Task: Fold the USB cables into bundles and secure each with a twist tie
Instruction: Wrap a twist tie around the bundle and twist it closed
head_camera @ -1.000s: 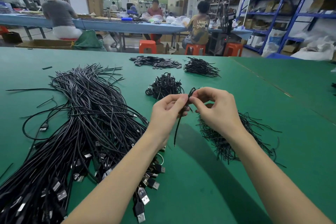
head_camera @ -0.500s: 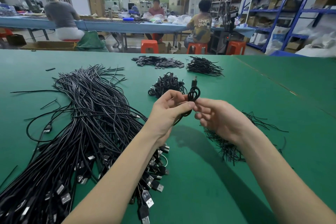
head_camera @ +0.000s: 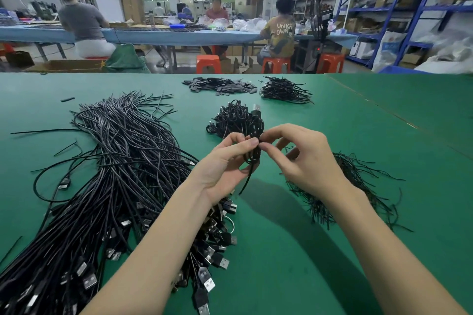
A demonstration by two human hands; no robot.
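Note:
My left hand [head_camera: 225,163] pinches a folded black USB cable bundle [head_camera: 254,155] above the green table [head_camera: 294,250]; its USB plug [head_camera: 256,108] sticks up and one loose end hangs down. My right hand [head_camera: 304,158] pinches the same bundle at its middle from the right, fingertips meeting the left thumb. Whether a twist tie is between the fingers cannot be seen. A large heap of loose black USB cables [head_camera: 107,186] lies to the left. A pile of black twist ties [head_camera: 353,186] lies under my right wrist. Finished bundles [head_camera: 230,120] sit just behind my hands.
Farther back lie a pile of small flat black pieces [head_camera: 220,85] and another heap of short black cables [head_camera: 284,91]. Beyond the table edge, people sit at a blue workbench [head_camera: 166,36] on orange stools. Blue shelving [head_camera: 409,7] stands at the right.
The bundle has been folded tighter and both hands have closed in on its middle. My right hand moved up from below the bundle to pinch it beside the left thumb.

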